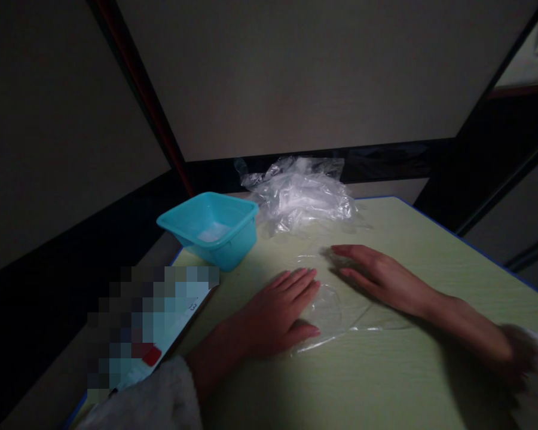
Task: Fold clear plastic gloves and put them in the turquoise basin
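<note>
A clear plastic bag (329, 313) lies spread out on the pale green table. My left hand (284, 307) rests flat on its left part, fingers stretched out and thumb apart. Over the right side of the bag is my right hand (381, 275), its fingers extended and the thumb apart from them; whether it touches the plastic I cannot tell. Behind both hands, a crumpled heap of clear plastic bags (307, 200) sits at the table's far edge. A turquoise plastic basket (235, 242) stands to the left of the heap, with something whitish in its bottom.
The table (341, 388) has a blue edge. On its left side lies a flat, partly blurred-out item (179, 322) with a red patch, near my left forearm. Light panels with dark trim (318, 77) rise behind the table.
</note>
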Tool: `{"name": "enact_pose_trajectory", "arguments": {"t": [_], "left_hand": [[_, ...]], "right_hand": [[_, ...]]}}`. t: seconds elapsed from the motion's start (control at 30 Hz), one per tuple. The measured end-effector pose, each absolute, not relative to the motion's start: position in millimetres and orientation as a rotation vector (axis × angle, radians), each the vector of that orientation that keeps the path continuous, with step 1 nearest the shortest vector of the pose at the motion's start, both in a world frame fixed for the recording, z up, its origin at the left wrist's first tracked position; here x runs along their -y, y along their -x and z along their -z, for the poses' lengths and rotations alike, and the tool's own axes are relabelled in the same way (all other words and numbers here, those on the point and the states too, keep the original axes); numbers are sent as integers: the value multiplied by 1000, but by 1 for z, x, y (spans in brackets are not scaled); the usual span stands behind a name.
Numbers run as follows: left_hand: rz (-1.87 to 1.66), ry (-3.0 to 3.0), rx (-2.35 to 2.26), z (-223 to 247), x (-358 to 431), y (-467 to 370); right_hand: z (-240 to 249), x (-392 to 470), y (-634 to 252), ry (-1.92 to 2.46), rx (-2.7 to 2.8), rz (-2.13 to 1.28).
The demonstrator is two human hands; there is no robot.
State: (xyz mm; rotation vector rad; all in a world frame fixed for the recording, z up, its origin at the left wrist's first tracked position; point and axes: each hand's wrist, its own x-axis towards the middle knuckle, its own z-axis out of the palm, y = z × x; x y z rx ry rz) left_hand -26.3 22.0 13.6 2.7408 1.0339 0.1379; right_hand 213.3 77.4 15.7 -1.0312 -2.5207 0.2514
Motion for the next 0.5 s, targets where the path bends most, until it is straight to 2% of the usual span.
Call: {"name": "enact_pose_trajectory", "arguments": {"t": [0.17,0.5], "left_hand": [[-81,-2691,-1098,-14,-21,24],[-60,-2701,-1090,-15,-14,19]], "right_hand": [[-2,-84,-222,993,2766,-279],[2,-83,-235,969,2762,-455]]}}
